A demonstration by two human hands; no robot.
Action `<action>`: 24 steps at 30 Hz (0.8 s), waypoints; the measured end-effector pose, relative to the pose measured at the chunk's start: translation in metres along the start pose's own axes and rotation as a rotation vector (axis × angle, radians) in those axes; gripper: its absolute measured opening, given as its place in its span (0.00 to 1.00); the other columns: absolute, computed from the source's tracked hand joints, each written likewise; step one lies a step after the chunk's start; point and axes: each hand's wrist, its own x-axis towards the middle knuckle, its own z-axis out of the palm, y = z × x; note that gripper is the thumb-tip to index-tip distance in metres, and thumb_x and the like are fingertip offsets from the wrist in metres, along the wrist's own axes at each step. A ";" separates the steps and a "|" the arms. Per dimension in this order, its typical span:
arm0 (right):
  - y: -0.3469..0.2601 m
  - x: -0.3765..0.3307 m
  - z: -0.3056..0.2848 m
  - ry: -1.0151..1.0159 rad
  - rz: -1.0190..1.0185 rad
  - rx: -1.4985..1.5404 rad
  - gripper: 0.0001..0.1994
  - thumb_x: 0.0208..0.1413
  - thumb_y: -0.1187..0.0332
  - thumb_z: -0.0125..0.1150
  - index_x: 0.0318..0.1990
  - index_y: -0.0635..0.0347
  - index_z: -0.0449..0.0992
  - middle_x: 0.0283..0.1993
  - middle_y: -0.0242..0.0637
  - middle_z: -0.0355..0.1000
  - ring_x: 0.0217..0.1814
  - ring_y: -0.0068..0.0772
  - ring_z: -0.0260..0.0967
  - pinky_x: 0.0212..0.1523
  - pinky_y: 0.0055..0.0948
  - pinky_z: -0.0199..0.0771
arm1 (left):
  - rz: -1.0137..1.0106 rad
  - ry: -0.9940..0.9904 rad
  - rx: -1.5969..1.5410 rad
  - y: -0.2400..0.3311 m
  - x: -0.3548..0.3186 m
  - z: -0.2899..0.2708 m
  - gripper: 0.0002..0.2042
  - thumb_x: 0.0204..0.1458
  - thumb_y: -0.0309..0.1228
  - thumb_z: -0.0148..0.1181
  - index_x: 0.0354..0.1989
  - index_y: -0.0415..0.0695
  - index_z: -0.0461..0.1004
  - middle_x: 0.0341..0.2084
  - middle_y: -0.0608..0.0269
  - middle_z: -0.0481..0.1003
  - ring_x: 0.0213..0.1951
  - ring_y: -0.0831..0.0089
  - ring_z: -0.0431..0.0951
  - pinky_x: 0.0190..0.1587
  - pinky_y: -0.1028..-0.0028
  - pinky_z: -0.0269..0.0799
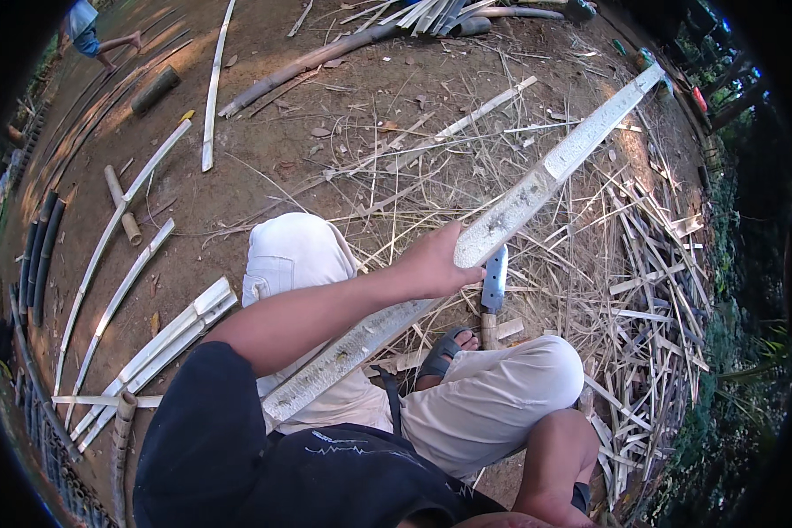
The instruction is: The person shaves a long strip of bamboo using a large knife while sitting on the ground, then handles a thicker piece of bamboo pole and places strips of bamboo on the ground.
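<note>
My left hand (433,264) is wrapped round a long split bamboo slat (510,211), its fingers closed at the slat's edge. This slat slants across my lap from near my waist to the far right, pale inner face upward. Just right of my left hand is a knife (495,280) with a broad metal blade, holes along it and a light wooden handle; the handle points toward me, beside my sandalled foot (449,348). My right arm (559,458) is bent at the lower right, and its hand does not show.
Split bamboo strips (163,352) lie on the ground to my left, with dark poles (44,255) beyond. A heap of offcuts (651,326) spreads at right. More slats and a pole (317,57) lie at the far side. A person's legs (110,44) show far left.
</note>
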 end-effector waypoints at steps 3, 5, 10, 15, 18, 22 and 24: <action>-0.001 0.001 0.002 -0.003 0.007 0.000 0.12 0.54 0.74 0.60 0.47 0.62 0.71 0.45 0.33 0.70 0.42 0.26 0.73 0.36 0.27 0.79 | -0.007 0.013 -0.005 -0.002 -0.004 -0.005 0.31 0.49 0.47 0.71 0.51 0.36 0.68 0.44 0.44 0.76 0.47 0.55 0.79 0.51 0.61 0.73; -0.003 -0.001 0.005 -0.008 0.006 -0.001 0.12 0.54 0.75 0.59 0.46 0.62 0.71 0.44 0.32 0.70 0.42 0.26 0.73 0.36 0.27 0.78 | -0.024 0.008 0.003 0.000 -0.003 -0.007 0.32 0.48 0.47 0.71 0.52 0.35 0.67 0.45 0.43 0.76 0.47 0.53 0.79 0.52 0.60 0.73; -0.013 0.002 0.007 0.000 -0.012 -0.004 0.11 0.53 0.78 0.59 0.45 0.61 0.72 0.43 0.31 0.71 0.41 0.25 0.73 0.36 0.27 0.77 | -0.064 -0.032 0.009 0.002 -0.007 -0.012 0.34 0.48 0.45 0.70 0.56 0.33 0.65 0.47 0.40 0.76 0.50 0.50 0.79 0.53 0.58 0.73; -0.020 0.013 0.023 -0.041 -0.104 -0.007 0.11 0.52 0.81 0.59 0.43 0.60 0.72 0.42 0.29 0.71 0.41 0.24 0.72 0.36 0.28 0.76 | -0.043 -0.050 -0.042 -0.006 -0.002 -0.003 0.34 0.50 0.46 0.71 0.57 0.34 0.67 0.49 0.43 0.76 0.52 0.57 0.78 0.56 0.62 0.71; 0.011 -0.008 0.026 0.051 -0.377 -0.019 0.06 0.50 0.83 0.59 0.33 0.61 0.75 0.32 0.27 0.73 0.32 0.23 0.74 0.33 0.29 0.78 | -0.054 -0.072 -0.073 0.016 0.000 0.006 0.34 0.50 0.46 0.71 0.57 0.34 0.67 0.48 0.44 0.77 0.50 0.58 0.79 0.55 0.62 0.72; 0.073 0.009 0.018 -0.174 -0.141 -0.334 0.07 0.54 0.69 0.55 0.27 0.53 0.64 0.26 0.34 0.69 0.21 0.27 0.65 0.22 0.28 0.56 | -0.058 -0.011 -0.006 -0.001 -0.009 -0.010 0.32 0.51 0.45 0.71 0.56 0.34 0.67 0.47 0.46 0.77 0.49 0.60 0.79 0.54 0.63 0.72; 0.094 0.010 -0.018 -0.402 0.094 -0.557 0.11 0.63 0.61 0.55 0.34 0.59 0.72 0.32 0.37 0.70 0.26 0.30 0.70 0.26 0.30 0.70 | 0.021 -0.030 -0.067 -0.005 -0.005 -0.002 0.32 0.51 0.43 0.71 0.58 0.35 0.66 0.48 0.48 0.76 0.49 0.63 0.78 0.53 0.65 0.72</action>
